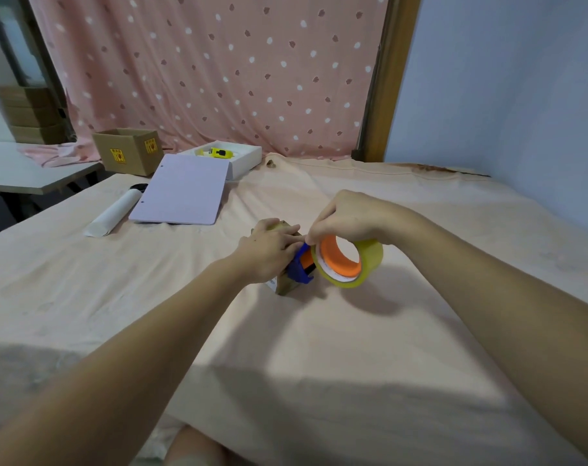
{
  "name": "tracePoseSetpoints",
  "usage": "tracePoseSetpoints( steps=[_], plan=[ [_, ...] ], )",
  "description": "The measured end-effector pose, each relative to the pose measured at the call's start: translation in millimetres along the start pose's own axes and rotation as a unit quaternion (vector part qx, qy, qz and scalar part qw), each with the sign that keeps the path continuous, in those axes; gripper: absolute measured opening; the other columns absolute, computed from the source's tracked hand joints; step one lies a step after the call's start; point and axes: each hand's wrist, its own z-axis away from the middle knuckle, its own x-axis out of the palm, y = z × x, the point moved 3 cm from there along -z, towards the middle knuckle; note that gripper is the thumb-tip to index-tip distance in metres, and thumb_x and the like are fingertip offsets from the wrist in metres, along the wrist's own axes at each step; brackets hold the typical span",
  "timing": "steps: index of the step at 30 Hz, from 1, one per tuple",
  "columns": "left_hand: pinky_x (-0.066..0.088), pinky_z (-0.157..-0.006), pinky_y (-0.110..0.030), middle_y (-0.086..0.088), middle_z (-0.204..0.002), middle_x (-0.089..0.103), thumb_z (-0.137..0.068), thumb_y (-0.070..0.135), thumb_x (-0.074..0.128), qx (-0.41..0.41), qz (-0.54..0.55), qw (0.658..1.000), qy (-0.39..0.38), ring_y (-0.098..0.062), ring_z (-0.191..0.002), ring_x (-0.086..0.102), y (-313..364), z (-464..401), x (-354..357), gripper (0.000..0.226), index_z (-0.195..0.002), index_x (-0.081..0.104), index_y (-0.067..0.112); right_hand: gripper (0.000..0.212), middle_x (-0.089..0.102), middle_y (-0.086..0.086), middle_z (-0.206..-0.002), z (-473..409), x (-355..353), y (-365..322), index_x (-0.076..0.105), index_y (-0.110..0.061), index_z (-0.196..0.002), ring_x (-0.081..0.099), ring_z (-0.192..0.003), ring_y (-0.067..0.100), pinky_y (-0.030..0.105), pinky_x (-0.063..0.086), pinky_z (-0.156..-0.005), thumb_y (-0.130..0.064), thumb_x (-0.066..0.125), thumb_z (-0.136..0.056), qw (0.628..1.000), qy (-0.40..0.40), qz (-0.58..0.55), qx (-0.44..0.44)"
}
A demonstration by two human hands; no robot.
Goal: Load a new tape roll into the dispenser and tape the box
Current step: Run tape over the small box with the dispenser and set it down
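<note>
The tape roll (348,262), clear tape on an orange core, sits on the blue dispenser (299,267) just above the cloth-covered table (420,331), in the middle of the view. It is tipped so its open core faces the camera, probably so the tape end can be pulled forward over the dispenser's front. Under the dispenser is a small brown box (284,284), mostly hidden. The left hand (269,252) is curled down over the box and dispenser, apparently pinning both steady; its fingers are closed against them. The right hand (346,216) arches over the roll's top, thumb and forefinger pinched at the roll's near edge, perhaps on the tape end, though the film is too clear to see. Farther back lie a white sheet (181,191), a paper tube (114,213) and an open carton (129,149).
</note>
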Motion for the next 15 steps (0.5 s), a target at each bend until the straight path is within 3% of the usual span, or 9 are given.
tracePoseSetpoints(
  steps=[4, 6, 8, 11, 15],
  plan=[
    [0.031, -0.109, -0.063, 0.025, -0.162, 0.032, -0.089, 0.054, 0.019, -0.005, 0.008, 1.0, 0.009, -0.023, -0.152, 0.012, 0, 2, 0, 0.057, -0.136, 0.052, 0.057, 0.043, 0.075, 0.009, -0.085, -8, 25, -3, 0.084, -0.016, -0.083, 0.067, -0.084, 0.024, 0.04, 0.053, -0.067, -0.05, 0.081, -0.058, 0.999, -0.017, 0.035, -0.016],
    [0.029, -0.112, -0.062, 0.021, -0.164, 0.031, -0.099, 0.053, 0.024, -0.007, 0.012, 1.0, 0.013, -0.022, -0.154, 0.01, -2, 2, 1, 0.048, -0.14, 0.049, 0.057, 0.052, 0.063, 0.009, -0.076, -11, 27, 6, 0.082, -0.011, -0.084, 0.057, -0.076, 0.021, 0.038, 0.043, -0.064, -0.053, 0.08, -0.053, 1.0, -0.011, -0.011, -0.008],
    [0.028, -0.115, -0.06, 0.018, -0.165, 0.031, -0.104, 0.052, 0.028, -0.009, 0.015, 1.0, 0.021, -0.021, -0.154, 0.01, -2, 2, 0, 0.044, -0.144, 0.048, 0.053, 0.049, 0.064, 0.01, -0.077, -9, 23, 23, 0.083, -0.012, -0.084, 0.05, -0.073, 0.017, 0.036, 0.04, -0.064, -0.052, 0.081, -0.056, 0.997, -0.012, -0.072, -0.005],
    [0.03, -0.116, -0.058, 0.018, -0.162, 0.036, -0.098, 0.06, 0.041, -0.007, 0.017, 0.999, 0.038, -0.022, -0.154, 0.013, -3, 3, 1, 0.048, -0.144, 0.05, 0.048, 0.018, 0.073, 0.008, -0.084, -1, 14, 52, 0.086, -0.016, -0.084, 0.051, -0.07, 0.015, 0.031, 0.042, -0.059, -0.031, 0.085, -0.076, 0.985, -0.016, -0.17, 0.004],
    [0.042, -0.108, -0.059, 0.018, -0.159, 0.041, -0.086, 0.054, 0.063, 0.018, -0.018, 0.997, 0.077, -0.024, -0.151, 0.019, -8, 6, 7, 0.059, -0.144, 0.05, 0.046, 0.019, 0.063, 0.008, -0.078, 12, 4, 91, 0.084, -0.005, -0.095, 0.046, -0.059, 0.012, 0.024, 0.04, -0.049, -0.02, 0.081, -0.085, 0.962, -0.007, -0.269, 0.048]
  ],
)
